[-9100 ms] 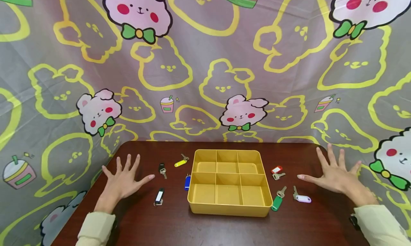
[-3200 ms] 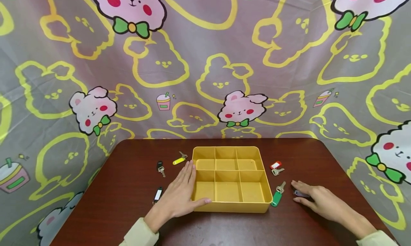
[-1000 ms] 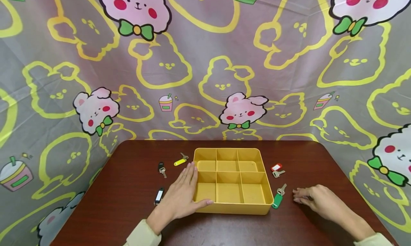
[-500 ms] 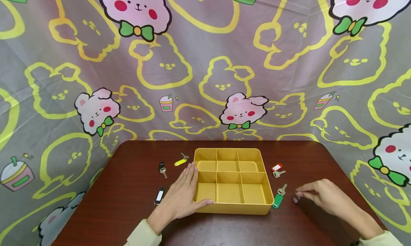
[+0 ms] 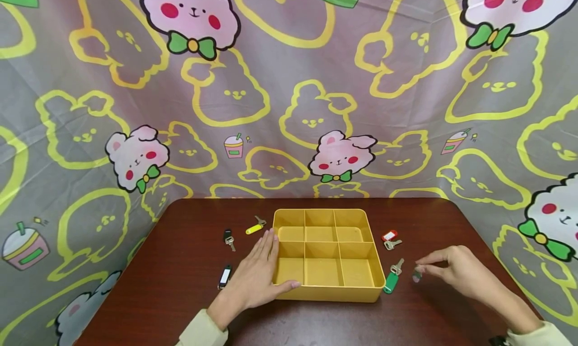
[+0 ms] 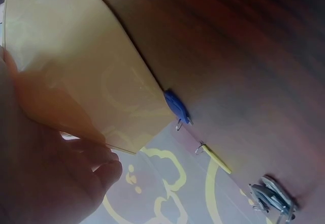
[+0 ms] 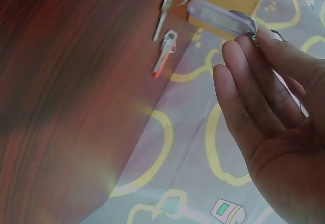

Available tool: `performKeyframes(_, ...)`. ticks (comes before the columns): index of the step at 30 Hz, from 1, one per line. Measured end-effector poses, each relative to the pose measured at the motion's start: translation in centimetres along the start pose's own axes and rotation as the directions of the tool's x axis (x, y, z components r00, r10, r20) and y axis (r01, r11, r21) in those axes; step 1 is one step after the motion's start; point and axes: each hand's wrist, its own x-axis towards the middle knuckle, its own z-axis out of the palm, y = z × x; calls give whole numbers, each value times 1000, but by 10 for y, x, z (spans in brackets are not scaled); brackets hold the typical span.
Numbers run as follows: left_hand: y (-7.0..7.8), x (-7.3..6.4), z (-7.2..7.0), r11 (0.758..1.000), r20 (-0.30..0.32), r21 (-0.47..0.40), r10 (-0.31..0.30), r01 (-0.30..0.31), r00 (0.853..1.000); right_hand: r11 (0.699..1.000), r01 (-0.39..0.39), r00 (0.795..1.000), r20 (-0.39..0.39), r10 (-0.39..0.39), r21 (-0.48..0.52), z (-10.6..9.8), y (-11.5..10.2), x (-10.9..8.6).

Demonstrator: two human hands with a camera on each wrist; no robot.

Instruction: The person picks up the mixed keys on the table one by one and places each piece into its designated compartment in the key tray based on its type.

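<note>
My left hand [image 5: 250, 273] lies along the left wall of a yellow six-compartment organizer tray [image 5: 327, 294], fingers straight and thumb over the front rim. To the right of the tray, my right hand [image 5: 465, 276] pinches a key with a lilac tag [image 7: 218, 18] between thumb and index finger. The tag hangs above the table, and its key is mostly hidden by the fingers. Nearest to it on the table lies a green-tagged key [image 5: 392, 280], with a red-tagged key [image 5: 390, 236] behind. All six compartments show bare floors.
Left of the tray lie a yellow-tagged key [image 5: 254, 228] and two black-tagged keys [image 5: 228, 234]. A blue tag [image 6: 176, 107], hidden by my hand in the head view, sits against the tray's left wall. A patterned curtain [image 5: 280, 110] borders the dark wooden table [image 5: 189, 225].
My right hand has picked the lilac-tagged key up off the table and raised it slightly. Earlier, my left hand came from the table's left side to the tray, where it has stayed.
</note>
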Motion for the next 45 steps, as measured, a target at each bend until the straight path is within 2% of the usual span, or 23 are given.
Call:
performKeyframes(6, 1, -1, 1, 1000, -10, -14, -2, 2, 1000, 996, -82, 996, -13, 83, 46, -5, -11, 3)
performKeyframes(11, 1, -2, 2, 1000, -7, -23, -3, 3, 1000, 981, -186, 983, -2, 186, 63, -10, -19, 6)
performKeyframes(16, 2, -2, 3, 999, -4, -41, -8, 7, 1000, 967, -236, 972, 12, 236, 92, -14, -23, 9)
performKeyframes(21, 2, -2, 3, 999, -7, -34, -10, 10, 1000, 957, -257, 966, 2, 259, 137, -16, -26, 12)
performKeyframes(29, 0, -3, 3, 1000, -12, -14, -4, 4, 1000, 962, -231, 968, -63, 242, 145, -16, -31, 18)
performKeyframes(37, 2, -2, 1, 1000, -16, 9, -4, 4, 1000, 931, -277, 958, -12, 288, 238, -20, -36, 27)
performKeyframes(45, 2, -1, 2, 1000, -18, 22, -3, 3, 1000, 915, -313, 945, -11, 327, 255, -23, -39, 35)
